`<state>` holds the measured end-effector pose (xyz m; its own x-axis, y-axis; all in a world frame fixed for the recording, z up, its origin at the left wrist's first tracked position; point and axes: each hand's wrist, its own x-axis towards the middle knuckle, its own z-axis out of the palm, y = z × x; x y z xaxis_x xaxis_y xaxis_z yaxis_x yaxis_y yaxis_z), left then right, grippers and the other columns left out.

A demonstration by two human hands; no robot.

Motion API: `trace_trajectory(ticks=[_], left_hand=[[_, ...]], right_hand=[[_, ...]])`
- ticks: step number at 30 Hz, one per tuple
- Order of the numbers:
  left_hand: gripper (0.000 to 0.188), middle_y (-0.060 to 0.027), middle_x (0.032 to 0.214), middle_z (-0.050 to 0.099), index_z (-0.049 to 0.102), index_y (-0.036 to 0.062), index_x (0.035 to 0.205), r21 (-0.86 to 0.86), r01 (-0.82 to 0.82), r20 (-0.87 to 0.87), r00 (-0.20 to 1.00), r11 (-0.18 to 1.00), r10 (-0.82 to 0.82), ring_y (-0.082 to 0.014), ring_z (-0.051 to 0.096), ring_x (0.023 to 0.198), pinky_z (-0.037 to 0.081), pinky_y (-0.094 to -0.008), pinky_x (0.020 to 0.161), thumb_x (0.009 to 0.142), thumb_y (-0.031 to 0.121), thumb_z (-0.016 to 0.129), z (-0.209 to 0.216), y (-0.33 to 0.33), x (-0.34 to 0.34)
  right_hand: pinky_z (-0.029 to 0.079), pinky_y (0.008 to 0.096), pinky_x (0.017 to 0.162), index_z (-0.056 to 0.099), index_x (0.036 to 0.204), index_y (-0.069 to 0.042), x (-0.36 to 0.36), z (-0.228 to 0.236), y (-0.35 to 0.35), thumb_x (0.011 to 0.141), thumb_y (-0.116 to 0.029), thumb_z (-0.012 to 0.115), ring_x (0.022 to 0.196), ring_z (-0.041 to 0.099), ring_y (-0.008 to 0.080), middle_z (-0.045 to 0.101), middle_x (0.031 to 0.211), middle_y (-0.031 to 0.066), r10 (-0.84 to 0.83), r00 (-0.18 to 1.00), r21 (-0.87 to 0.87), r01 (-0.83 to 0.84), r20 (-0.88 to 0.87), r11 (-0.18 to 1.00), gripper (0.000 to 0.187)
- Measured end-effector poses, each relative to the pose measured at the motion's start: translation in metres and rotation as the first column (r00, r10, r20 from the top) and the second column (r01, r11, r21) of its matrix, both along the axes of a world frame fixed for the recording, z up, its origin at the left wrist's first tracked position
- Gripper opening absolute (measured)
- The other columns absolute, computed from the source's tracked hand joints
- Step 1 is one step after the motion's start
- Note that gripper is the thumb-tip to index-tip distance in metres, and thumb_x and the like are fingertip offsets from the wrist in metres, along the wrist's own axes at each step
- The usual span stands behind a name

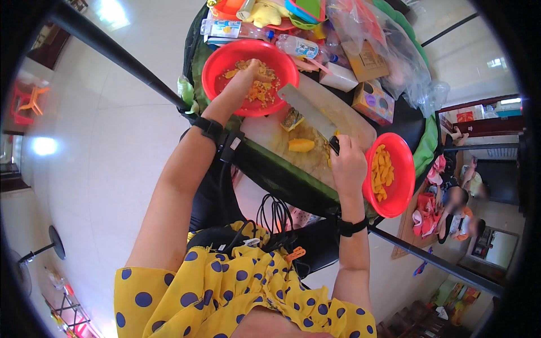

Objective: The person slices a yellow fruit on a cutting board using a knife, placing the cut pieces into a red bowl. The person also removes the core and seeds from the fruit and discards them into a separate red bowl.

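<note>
While the right hand in the head view wraps its fingers round the black handle of a knife, the left hand dips into the left bowl, among scraps. Its fingertips are partly hidden, so whether they pinch anything cannot be told.

The cutting looks well advanced: a good heap of pieces lies in the right bowl, just beside the board. One chunk lies on the board near the right hand, seemingly left to be sliced. A darker remnant lies beyond it, nearer the left bowl; whether it is rind or usable flesh is unclear.

Both bowls are round, glossy and red, probably plastic. The pieces are orange-yellow, smooth and strip-like; the scraps look stringy and wet, mixed with pale seeds. The chunk is a blunt, rounded block, apparently peeled. The blade is broad, flat and dull grey, slanting across the pale, stained board. Behind stand clear bottles, a patterned box and crumpled, see-through bags.
</note>
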<state>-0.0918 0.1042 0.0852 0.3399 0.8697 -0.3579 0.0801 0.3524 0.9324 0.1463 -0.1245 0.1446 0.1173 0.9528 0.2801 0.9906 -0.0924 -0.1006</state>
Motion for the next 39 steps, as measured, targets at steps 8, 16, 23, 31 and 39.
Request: trace_trajectory(ticks=[8, 16, 23, 31, 39], left_hand=[[0.024, -0.0080, 0.104, 0.068, 0.067, -0.0015, 0.112, -0.003, -0.141, 0.012, 0.990, 0.990, 0.141, -0.0196, 0.064, 0.096, 0.051, -0.0296, 0.082, 0.098, 0.014, 0.056, -0.030, 0.008, -0.011], [0.025, -0.0150, 0.103, 0.072, 0.074, 0.0110, 0.107, 0.682, 0.109, -0.479, 0.814, 0.723, 0.329, -0.0290, 0.068, 0.090, 0.054, -0.0378, 0.081, 0.087, 0.016, 0.061, -0.058, 0.009, -0.001], [0.024, -0.0154, 0.099, 0.071, 0.072, 0.0100, 0.104, 0.717, 0.494, -0.631, 0.760, 0.492, 0.158, -0.0359, 0.067, 0.090, 0.053, -0.0463, 0.083, 0.087, 0.021, 0.059, -0.031, -0.056, 0.038], [0.028, -0.0166, 0.105, 0.064, 0.058, 0.0080, 0.110, 0.475, 0.620, -0.752, 0.654, 0.624, -0.078, -0.0406, 0.067, 0.088, 0.055, -0.0496, 0.076, 0.088, 0.023, 0.066, -0.063, -0.148, 0.084], [0.042, -0.0228, 0.119, 0.053, 0.052, 0.0064, 0.117, 0.418, 0.592, -0.728, 0.672, 0.689, -0.136, -0.0451, 0.064, 0.096, 0.055, -0.0508, 0.080, 0.085, 0.025, 0.072, -0.092, -0.144, 0.092]], right_hand=[[0.051, 0.0423, 0.072, 0.061, 0.111, -0.005, -0.001, -0.020, -0.014, 0.091, -0.025, 0.069, 0.084, 0.066, 0.0344, 0.068, 0.093, 0.0173, -0.068, 0.837, -0.002, 0.080, -0.542, 0.997, 0.030], [0.044, 0.0249, 0.051, 0.056, 0.108, -0.006, 0.005, -0.027, -0.027, 0.102, -0.027, 0.056, 0.056, 0.053, 0.0096, 0.056, 0.074, 0.0039, -0.295, 0.169, -0.308, -0.058, -0.940, 0.950, 0.022], [0.046, 0.0321, 0.050, 0.049, 0.099, -0.004, 0.003, -0.019, -0.055, 0.102, -0.024, 0.055, 0.055, 0.057, 0.0171, 0.056, 0.072, 0.0094, -0.369, 0.290, -0.343, 0.138, -0.883, 0.929, 0.022], [0.052, 0.0523, 0.064, 0.045, 0.099, -0.004, -0.009, -0.052, -0.091, 0.099, -0.018, 0.053, 0.078, 0.063, 0.0461, 0.060, 0.085, 0.0239, -0.321, 0.886, -0.233, 0.252, -0.334, 0.939, 0.016], [0.056, 0.0480, 0.062, 0.045, 0.098, -0.004, -0.028, -0.063, -0.085, 0.098, -0.012, 0.050, 0.075, 0.067, 0.0412, 0.062, 0.086, 0.0212, -0.291, 0.933, -0.303, 0.221, -0.209, 0.927, 0.009]])
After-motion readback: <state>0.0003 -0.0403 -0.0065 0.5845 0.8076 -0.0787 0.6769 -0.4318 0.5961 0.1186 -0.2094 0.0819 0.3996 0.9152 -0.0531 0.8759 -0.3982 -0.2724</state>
